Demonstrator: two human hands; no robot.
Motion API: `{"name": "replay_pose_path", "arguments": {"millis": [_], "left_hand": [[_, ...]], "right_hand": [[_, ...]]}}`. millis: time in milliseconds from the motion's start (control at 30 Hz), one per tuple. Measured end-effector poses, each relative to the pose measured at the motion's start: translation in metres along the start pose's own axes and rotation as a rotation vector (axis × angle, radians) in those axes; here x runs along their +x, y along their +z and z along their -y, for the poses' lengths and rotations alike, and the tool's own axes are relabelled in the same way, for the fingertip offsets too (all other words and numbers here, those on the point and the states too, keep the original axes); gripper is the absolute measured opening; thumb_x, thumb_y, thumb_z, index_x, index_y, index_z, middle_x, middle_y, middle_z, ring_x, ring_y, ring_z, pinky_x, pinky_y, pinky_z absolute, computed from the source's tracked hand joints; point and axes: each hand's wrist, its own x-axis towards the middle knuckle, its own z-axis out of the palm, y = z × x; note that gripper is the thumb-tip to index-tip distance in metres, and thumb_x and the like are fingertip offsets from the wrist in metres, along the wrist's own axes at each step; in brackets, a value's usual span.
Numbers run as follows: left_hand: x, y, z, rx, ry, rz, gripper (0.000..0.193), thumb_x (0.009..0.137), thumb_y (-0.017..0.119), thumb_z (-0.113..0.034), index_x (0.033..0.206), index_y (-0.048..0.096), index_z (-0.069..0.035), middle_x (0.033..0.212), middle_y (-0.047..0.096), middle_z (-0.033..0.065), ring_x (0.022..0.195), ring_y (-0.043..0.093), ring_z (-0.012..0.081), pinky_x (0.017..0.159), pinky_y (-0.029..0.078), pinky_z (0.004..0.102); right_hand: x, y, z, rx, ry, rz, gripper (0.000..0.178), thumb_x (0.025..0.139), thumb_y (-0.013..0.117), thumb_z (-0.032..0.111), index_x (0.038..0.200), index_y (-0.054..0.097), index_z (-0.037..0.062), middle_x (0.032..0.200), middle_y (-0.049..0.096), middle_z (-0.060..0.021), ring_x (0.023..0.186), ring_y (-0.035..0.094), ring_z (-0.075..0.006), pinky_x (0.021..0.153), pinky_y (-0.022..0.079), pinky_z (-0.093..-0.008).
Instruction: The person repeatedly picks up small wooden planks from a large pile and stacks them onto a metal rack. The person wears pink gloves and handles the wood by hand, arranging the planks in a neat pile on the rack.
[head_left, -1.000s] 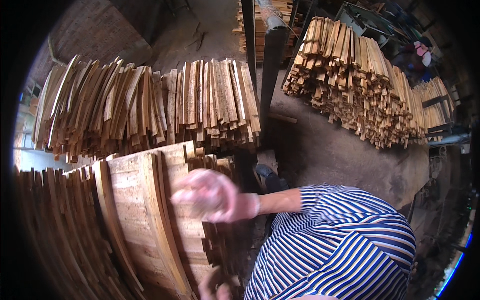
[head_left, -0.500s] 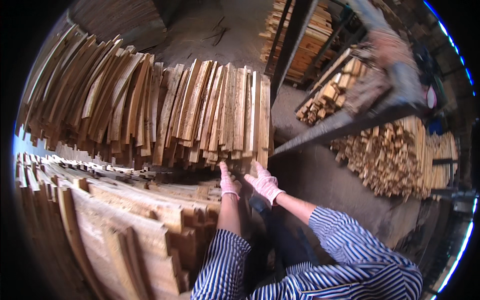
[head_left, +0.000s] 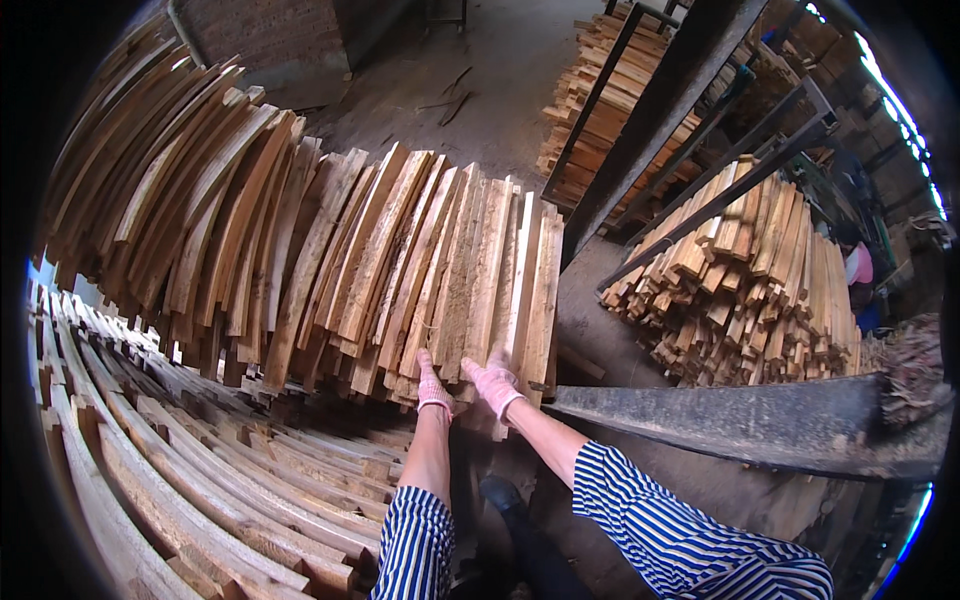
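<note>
My left hand (head_left: 434,388), in a pink-and-white knit glove, rests at the near ends of the wooden strips in a long stack (head_left: 385,270). Its visible fingers stretch out along the strip ends, and the rest are hidden. Close on its right, my right hand (head_left: 493,384) wears a matching glove and lies against more strip ends, thumb and fingers spread apart. The right fingertips are slightly blurred. One strip end (head_left: 501,432) sticks out toward me below the right hand. I see neither hand closed around a strip.
Another pile of strips (head_left: 230,460) fills the lower left. On the right stand a dark metal post (head_left: 665,125), a wide metal beam (head_left: 740,418) and a heap of cut strips (head_left: 745,270). More boards (head_left: 600,120) are stacked behind the post. Someone in pink (head_left: 860,265) is at the far right.
The view has shifted, so the stack and the right-hand heap sit differently in it. Both hands now reach further over the strip ends. A blurred arm at upper right is gone.
</note>
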Motion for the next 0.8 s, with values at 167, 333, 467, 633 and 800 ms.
{"name": "replay_pose_path", "arguments": {"millis": [167, 333, 467, 633, 800], "left_hand": [[0.037, 0.005, 0.007, -0.020, -0.042, 0.098, 0.102, 0.080, 0.057, -0.082, 0.149, 0.045, -0.009, 0.152, 0.044, 0.0182, 0.129, 0.048, 0.0377, 0.101, 0.045, 0.0591], [-0.010, 0.013, 0.010, -0.088, -0.002, 0.093, 0.094, 0.079, 0.061, -0.080, 0.144, 0.051, -0.012, 0.147, 0.047, 0.0156, 0.126, 0.049, 0.0379, 0.100, 0.039, 0.0683], [-0.053, 0.042, 0.024, -0.061, -0.018, 0.221, 0.080, 0.078, 0.066, -0.076, 0.133, 0.057, -0.018, 0.122, 0.053, 0.0120, 0.113, 0.052, 0.0342, 0.094, 0.036, 0.0716], [-0.071, 0.042, 0.025, 0.007, 0.042, 0.238, 0.080, 0.080, 0.067, -0.074, 0.132, 0.056, -0.015, 0.117, 0.054, 0.0136, 0.113, 0.052, 0.0350, 0.090, 0.039, 0.0710], [-0.144, -0.026, 0.054, -0.118, -0.139, 0.592, 0.075, 0.093, 0.061, -0.060, 0.147, 0.044, -0.011, 0.136, 0.056, 0.0126, 0.115, 0.060, 0.0322, 0.097, 0.051, 0.0524]], "right_hand": [[0.034, -0.001, -0.002, 0.065, 0.093, -0.104, 0.109, 0.082, 0.069, 0.066, 0.155, 0.024, -0.0016, 0.152, 0.040, -0.0296, 0.138, 0.044, -0.0413, 0.112, 0.039, -0.0441], [0.018, -0.011, -0.004, 0.326, 0.002, -0.162, 0.071, 0.087, 0.074, 0.049, 0.136, 0.050, 0.0025, 0.126, 0.064, -0.0204, 0.117, 0.062, -0.0323, 0.100, 0.048, -0.0388], [0.028, -0.043, -0.012, 0.568, -0.006, -0.215, 0.054, 0.089, 0.077, 0.030, 0.131, 0.051, 0.0082, 0.115, 0.068, -0.0115, 0.104, 0.066, -0.0220, 0.088, 0.052, -0.0334], [0.008, -0.068, 0.002, 0.396, 0.088, -0.200, 0.077, 0.090, 0.071, 0.045, 0.147, 0.041, 0.0028, 0.125, 0.066, -0.0178, 0.116, 0.062, -0.0283, 0.098, 0.048, -0.0377], [-0.090, -0.071, -0.029, 0.666, 0.188, 0.051, 0.078, 0.094, 0.070, 0.030, 0.152, 0.032, -0.0041, 0.131, 0.061, -0.0190, 0.119, 0.060, -0.0239, 0.096, 0.051, -0.0318]]}}
